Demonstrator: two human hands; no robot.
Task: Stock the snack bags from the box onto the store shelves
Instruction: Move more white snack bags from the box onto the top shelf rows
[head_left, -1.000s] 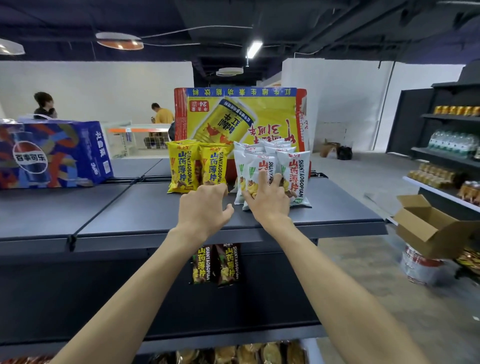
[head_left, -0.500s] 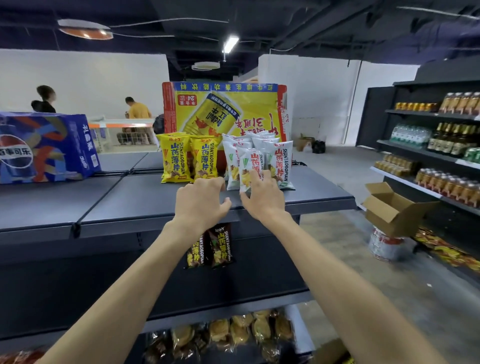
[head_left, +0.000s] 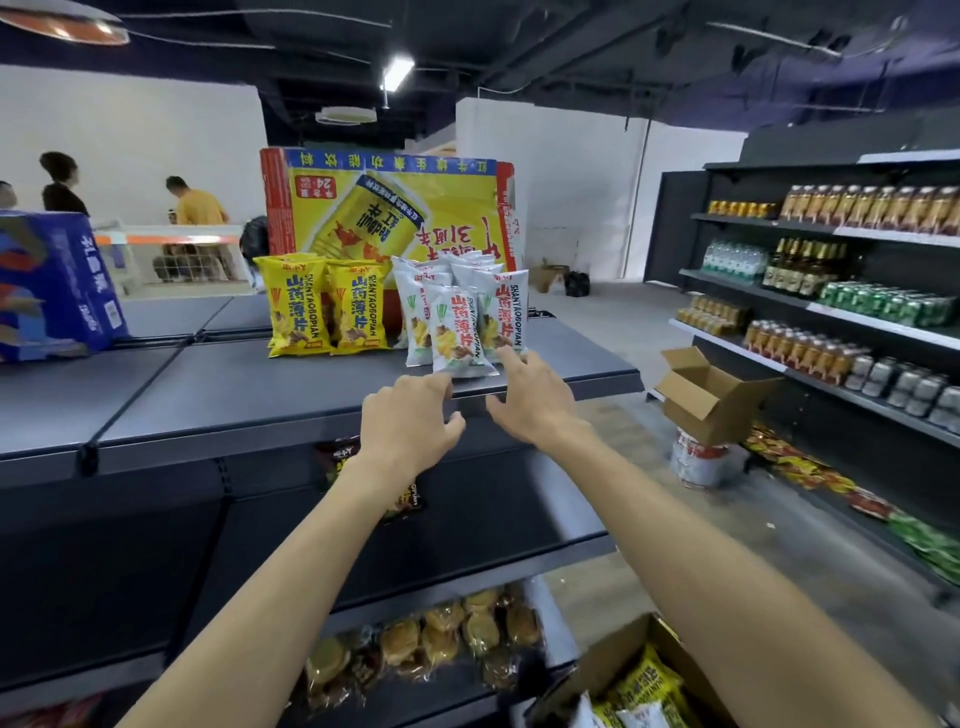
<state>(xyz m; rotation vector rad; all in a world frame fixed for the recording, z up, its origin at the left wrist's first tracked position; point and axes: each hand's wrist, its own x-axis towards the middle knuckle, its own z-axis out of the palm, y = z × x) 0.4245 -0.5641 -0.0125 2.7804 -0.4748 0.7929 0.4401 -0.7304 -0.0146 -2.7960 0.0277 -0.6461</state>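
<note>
The front white bag (head_left: 460, 332) stands upright near the front edge of the top shelf (head_left: 260, 384), long axis vertical, printed face toward the camera. Behind it and to its right the other white bags (head_left: 467, 275) stand in a close cluster. To its left two yellow bags (head_left: 327, 312) stand side by side, and behind it a drink carton (head_left: 389, 208) closes off the back.

Both hands hover just below and in front of that bag and hold nothing. The left hand (head_left: 408, 423) is below and slightly left of it, fingers loosely curled, with the tips at the shelf edge under the bag's base. The right hand (head_left: 532, 402) is below and right of it, its fingers (head_left: 511, 364) spread, the forefinger stretched up to the bag's lower right corner. I cannot tell whether it touches or only comes close.

This bag looks placed, so the next one probably has to come from the box (head_left: 587, 670). That sits far below and to the right of the front white bag, under the right forearm, with yellow bags (head_left: 644, 680) lying tilted inside. The right hand is the nearer one and would need to drop down and back toward the body. The left would have to cross over.
</note>
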